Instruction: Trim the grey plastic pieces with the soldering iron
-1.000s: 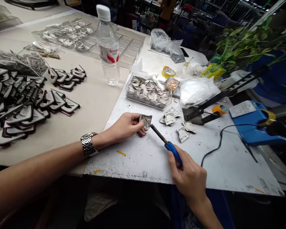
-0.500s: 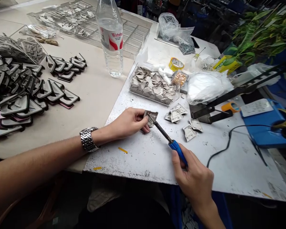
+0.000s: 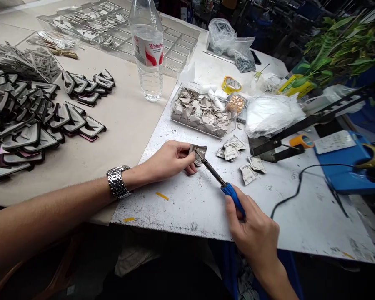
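Left hand (image 3: 171, 160) fingers clamped on grey part (image 3: 201, 156), right hand (image 3: 258, 229) fingers wrapped round iron (image 3: 230, 192), tip at part, loose plates (image 3: 230, 151) right.

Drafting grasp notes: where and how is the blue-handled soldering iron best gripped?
Likely by its blue handle, from the near right, as the right hand does: the handle is the thicker end, and the slim metal shaft slants away toward the grey part in the left hand.
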Demonstrator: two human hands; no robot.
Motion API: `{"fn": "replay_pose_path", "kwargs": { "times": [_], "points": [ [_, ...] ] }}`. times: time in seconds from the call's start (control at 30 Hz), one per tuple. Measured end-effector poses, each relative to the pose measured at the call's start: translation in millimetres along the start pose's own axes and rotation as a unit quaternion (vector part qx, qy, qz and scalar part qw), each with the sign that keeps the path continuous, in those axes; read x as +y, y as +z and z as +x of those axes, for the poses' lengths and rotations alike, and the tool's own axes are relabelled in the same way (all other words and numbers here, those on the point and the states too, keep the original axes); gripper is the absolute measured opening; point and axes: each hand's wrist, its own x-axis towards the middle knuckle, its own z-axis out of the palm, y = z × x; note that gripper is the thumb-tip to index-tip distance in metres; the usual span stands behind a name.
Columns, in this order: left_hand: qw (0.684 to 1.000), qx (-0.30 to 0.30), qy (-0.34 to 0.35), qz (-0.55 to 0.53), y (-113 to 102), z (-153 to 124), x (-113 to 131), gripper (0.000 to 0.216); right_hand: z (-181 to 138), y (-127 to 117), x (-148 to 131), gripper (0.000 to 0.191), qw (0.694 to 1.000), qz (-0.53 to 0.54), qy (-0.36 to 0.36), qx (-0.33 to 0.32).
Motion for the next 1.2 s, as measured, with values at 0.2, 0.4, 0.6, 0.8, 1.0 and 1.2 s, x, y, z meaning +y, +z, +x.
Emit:
{"fn": "replay_pose_path", "kwargs": {
  "times": [0.2, 0.4, 0.6, 0.8, 1.0, 1.2],
  "points": [
    [0.999, 0.041, -0.024, 0.008, 0.9, 1.1, -3.2, 0.023, -3.5, 0.0, 1.1, 0.036, 1.0, 0.022, -0.001, 0.014],
    [0.997, 0.073, -0.04, -0.006, 0.7, 3.6, -7.4, 0.026, -4.4, -0.1, -0.8, 0.038, 0.999, -0.017, -0.012, 0.026],
    [0.997, 0.067, -0.046, 0.003, 0.4, 2.1, -3.4, 0.026, -2.7, 1.0, 0.2, 0.037, 0.999, -0.03, -0.029, 0.035],
    [0.996, 0.068, -0.06, 0.02, 0.0, 1.0, 0.1, 0.023, -2.2, 1.2, 1.1, 0.035, 0.997, -0.044, -0.038, 0.042],
    [0.996, 0.066, -0.062, 0.015, 1.0, 1.4, 3.0, 0.026, -1.5, 1.4, 0.6, 0.036, 0.997, -0.052, -0.039, 0.044],
    [0.995, 0.068, -0.069, 0.013, 2.1, -0.2, 8.3, 0.022, -1.3, 0.4, -0.8, 0.037, 0.997, -0.058, -0.033, 0.034]
  ]
}}
